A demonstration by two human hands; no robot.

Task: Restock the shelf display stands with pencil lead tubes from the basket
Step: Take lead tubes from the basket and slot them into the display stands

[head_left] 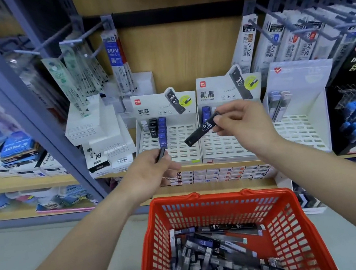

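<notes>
Pinching tilted black plastic lead tube in right hand, another dark tube in left hand at eight o'clock. Turn upright, seat squarely in white slotted card stand.

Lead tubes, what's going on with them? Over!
Left hand pinches dark tube at left stand. Right hand holds HB 0.7 tube over middle stand. Basket well stocked. Nothing blocking.
</notes>
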